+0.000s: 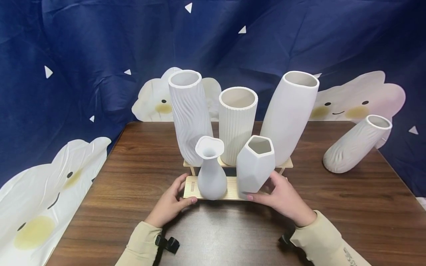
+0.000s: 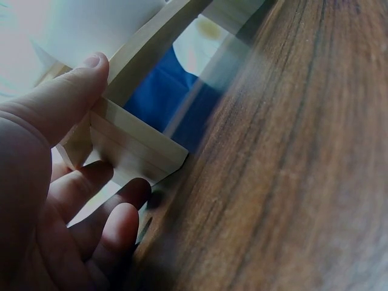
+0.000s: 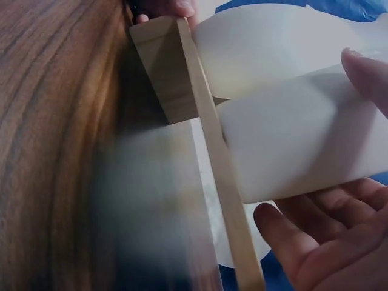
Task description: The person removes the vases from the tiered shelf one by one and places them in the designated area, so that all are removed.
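Faceted vase (image 1: pixel 255 170): long axis upright, on wooden stand's (image 1: pixel 232 188) front tier, right of flared vase (image 1: pixel 212 179) | right hand (image 1: pixel 283 194): nearer, clamped around it | left hand (image 1: pixel 171 201): gripping stand's left end

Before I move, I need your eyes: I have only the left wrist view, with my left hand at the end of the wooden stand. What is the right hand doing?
Observer: The right hand has its thumb and fingers round a faceted vase on the front tier of the wooden stand.
Operator: What is in the middle of the back tier?
Observer: A vertically ribbed vase, with a taller vase on either side.
Operator: Is any vase off the stand?
Observer: Yes, a wavy-textured vase is on the table, off to the right.
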`<action>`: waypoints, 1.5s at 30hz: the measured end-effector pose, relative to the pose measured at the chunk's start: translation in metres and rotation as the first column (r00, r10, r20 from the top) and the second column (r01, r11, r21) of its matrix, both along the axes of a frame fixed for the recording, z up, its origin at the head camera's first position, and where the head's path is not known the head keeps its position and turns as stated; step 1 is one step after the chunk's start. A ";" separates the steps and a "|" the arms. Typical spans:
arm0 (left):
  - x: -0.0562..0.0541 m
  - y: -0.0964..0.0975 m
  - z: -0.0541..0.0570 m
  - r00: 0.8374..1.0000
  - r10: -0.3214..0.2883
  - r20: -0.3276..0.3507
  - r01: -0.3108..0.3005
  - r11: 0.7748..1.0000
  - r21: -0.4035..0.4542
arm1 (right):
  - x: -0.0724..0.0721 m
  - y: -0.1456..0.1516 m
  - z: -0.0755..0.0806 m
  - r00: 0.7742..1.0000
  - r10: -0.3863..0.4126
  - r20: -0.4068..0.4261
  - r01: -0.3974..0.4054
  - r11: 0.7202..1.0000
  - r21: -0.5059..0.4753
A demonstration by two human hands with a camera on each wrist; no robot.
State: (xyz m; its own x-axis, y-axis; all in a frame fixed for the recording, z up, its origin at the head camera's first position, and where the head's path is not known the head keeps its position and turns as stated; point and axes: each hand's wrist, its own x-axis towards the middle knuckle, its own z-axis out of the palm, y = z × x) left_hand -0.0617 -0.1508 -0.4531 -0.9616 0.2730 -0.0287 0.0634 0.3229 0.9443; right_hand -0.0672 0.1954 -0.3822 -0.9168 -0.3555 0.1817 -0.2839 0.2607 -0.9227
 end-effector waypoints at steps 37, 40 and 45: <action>0.001 -0.001 -0.002 0.999 -0.031 -0.009 0.032 0.998 0.052 | 0.039 0.036 0.016 0.933 -0.320 -0.165 0.338 0.936 0.096; 0.000 -0.001 -0.002 1.000 -0.031 -0.003 0.032 0.998 0.050 | 0.042 0.040 0.016 0.921 -0.346 -0.180 0.365 0.927 0.088; 0.000 -0.001 -0.003 0.999 -0.034 0.001 0.033 0.998 0.050 | 0.045 0.049 0.014 0.900 -0.388 -0.199 0.410 0.909 0.079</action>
